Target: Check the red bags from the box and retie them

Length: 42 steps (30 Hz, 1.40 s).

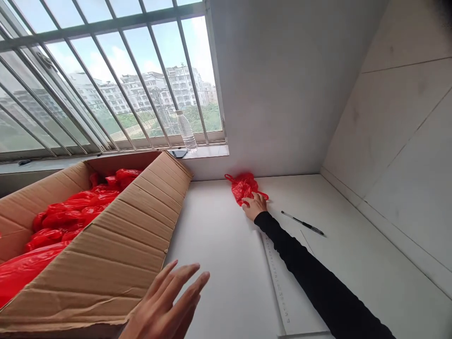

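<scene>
My right hand [255,205], at the end of a black sleeve, is at the near edge of a crumpled red plastic bag [243,186]. Its fingers are bent onto the bag, and the bag's loop handles stick out at both sides. The bag lies on the white table [222,245] close to the wall. My left hand [169,301] is low in the view, beside the cardboard box [116,245]. Its fingers are stretched out and apart, with nothing in them.
Many red plastic bags [74,212] fill the box on the left. A black pen [302,223] and a spiral-bound notebook [296,287] lie on the right, partly under my right arm. A clear bottle [186,132] and a phone [178,153] rest on the sill by the barred window.
</scene>
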Tool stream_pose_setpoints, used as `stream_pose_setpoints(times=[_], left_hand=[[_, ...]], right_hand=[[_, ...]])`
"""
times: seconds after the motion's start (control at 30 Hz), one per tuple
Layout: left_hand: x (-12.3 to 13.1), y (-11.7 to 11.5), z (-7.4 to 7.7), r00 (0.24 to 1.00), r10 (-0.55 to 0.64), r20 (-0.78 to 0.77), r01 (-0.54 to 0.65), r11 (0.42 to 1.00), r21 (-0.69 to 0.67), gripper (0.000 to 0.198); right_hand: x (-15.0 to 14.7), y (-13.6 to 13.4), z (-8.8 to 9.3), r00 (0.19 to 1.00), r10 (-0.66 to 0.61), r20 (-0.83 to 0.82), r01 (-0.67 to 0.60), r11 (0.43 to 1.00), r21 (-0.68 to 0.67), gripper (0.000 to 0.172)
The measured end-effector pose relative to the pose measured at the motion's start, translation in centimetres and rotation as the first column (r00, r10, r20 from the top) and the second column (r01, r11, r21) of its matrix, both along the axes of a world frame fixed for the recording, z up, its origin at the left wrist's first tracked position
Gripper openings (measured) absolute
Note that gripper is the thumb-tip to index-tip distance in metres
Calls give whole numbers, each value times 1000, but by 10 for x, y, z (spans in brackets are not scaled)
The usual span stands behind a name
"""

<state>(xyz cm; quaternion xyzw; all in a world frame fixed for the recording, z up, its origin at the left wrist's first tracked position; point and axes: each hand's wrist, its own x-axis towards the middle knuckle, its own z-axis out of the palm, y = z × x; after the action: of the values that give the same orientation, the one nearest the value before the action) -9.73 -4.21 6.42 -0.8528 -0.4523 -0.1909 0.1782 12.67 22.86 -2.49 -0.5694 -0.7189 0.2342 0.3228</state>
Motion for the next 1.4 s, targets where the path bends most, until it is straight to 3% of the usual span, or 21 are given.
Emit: stream_pose_setpoints(times=[0.03,0.13,0.27,0.3,0.37,0.4,0.43,0.57,0.7,0.8,0.97,1.1,1.2,1.27,1.37,1.4], left_hand=[[3,6,-9,1000,5,-16,-5,1000,-11,49],[9,26,-31,985,83,154,-73,995,-68,40],[19,52,-51,851,293,436,-173,940,-295,31],[22,58,-56,805,351,478,-194,918,-347,33],[27,66,-65,743,425,517,-215,883,-417,44],[29,68,-70,732,444,516,-221,872,-437,51],[31,70,-75,730,459,506,-229,863,-451,54],[34,70,-89,735,500,458,-276,838,-470,41],[33,68,-88,750,471,464,-249,851,-463,28],[31,66,-84,743,450,496,-228,866,-445,23],[32,56,-82,713,472,518,-242,860,-449,24],[46,50,-79,796,437,418,-326,893,-311,35],[46,53,-75,823,446,351,-349,886,-306,21],[35,55,-72,748,524,407,-420,849,-321,26],[14,57,-69,521,658,544,-517,750,-412,31],[11,56,-68,480,661,577,-513,745,-427,32]], right_hand=[[-2,1,-1,1000,11,9,-10,1000,-6,30],[-6,-13,0,997,79,-7,-79,997,-8,33],[-13,-66,13,968,230,-97,-231,973,-1,43],[-14,-81,18,936,317,-153,-322,947,-13,48],[-13,-108,28,799,519,-303,-556,830,-44,48],[-11,-117,32,734,576,-359,-631,775,-46,44],[-8,-122,36,707,592,-387,-655,755,-41,39],[5,-117,34,842,473,-260,-484,875,26,30],[4,-106,11,848,530,-1,-530,848,-4,48],[1,-106,1,824,562,68,-559,827,-54,56],[5,-109,5,821,565,85,-556,824,-109,45],[3,-114,9,818,568,91,-560,822,-103,31],[7,-111,17,828,553,86,-546,832,-94,15],[18,-104,25,854,514,81,-508,857,-87,12],[40,-91,39,892,445,82,-440,895,-74,15],[45,-89,41,899,430,88,-425,903,-68,15]])
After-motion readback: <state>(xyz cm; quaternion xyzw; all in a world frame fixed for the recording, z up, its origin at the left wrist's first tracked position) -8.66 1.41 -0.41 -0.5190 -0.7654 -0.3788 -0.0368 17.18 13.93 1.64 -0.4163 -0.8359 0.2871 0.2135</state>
